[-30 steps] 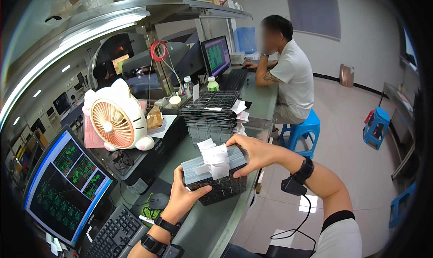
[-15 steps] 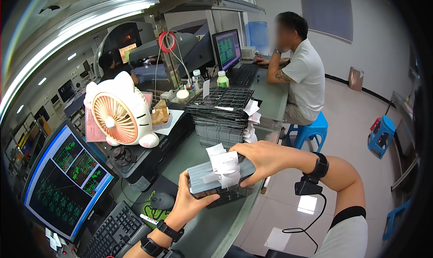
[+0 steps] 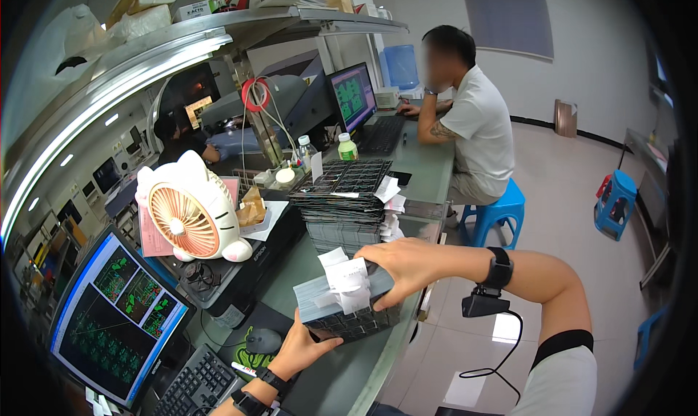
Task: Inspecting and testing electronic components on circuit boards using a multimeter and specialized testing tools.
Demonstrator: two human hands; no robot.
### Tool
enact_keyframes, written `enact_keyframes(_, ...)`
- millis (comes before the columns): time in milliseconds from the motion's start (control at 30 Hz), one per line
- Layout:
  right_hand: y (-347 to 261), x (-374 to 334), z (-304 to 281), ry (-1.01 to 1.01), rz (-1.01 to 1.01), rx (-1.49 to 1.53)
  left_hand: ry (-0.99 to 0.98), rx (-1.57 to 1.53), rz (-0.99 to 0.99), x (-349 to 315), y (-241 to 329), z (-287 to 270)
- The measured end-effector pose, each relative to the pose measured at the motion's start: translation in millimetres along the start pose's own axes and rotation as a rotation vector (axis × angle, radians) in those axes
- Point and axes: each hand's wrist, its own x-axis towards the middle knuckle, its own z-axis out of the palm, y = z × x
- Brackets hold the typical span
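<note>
Between my two hands a thick stack of thin circuit board panels is tilted above the table edge, its black grid-like face toward me and its grey edges upward. White paper slips stick out from among the panels. At its near left corner my left hand is closed, thumb across the front. My right hand grips the right end, fingers over the top and thumb on the front. Just behind stands a taller pile of black panels, with more paper slips at its right side.
On the left are a monitor, keyboard, mouse and cat-shaped fan on a black printer. Bottles stand behind the pile. A co-worker sits on a blue stool at the far right of the bench.
The stack in my hands has tipped, so more of its black front face shows. The view has shifted, showing more of the overhead shelf. My grip stays the same.
</note>
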Motion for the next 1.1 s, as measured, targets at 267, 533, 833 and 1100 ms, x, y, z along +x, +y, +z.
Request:
enact_keyframes(267,17,-33,2,0.055,0.217,0.286,0.082,-0.381,0.083,-5,50,-20)
enact_keyframes(533,19,-102,102,0.305,0.803,1.469,-0.029,-0.426,-0.264,56,53,-7)
enact_keyframes(833,-2,-110,123,0.424,0.966,1.73,0.052,0.341,0.188,75,60,-14)
enact_keyframes(1100,-28,-97,134,0.421,0.952,1.789,0.105,1.045,0.657,-16,91,42)
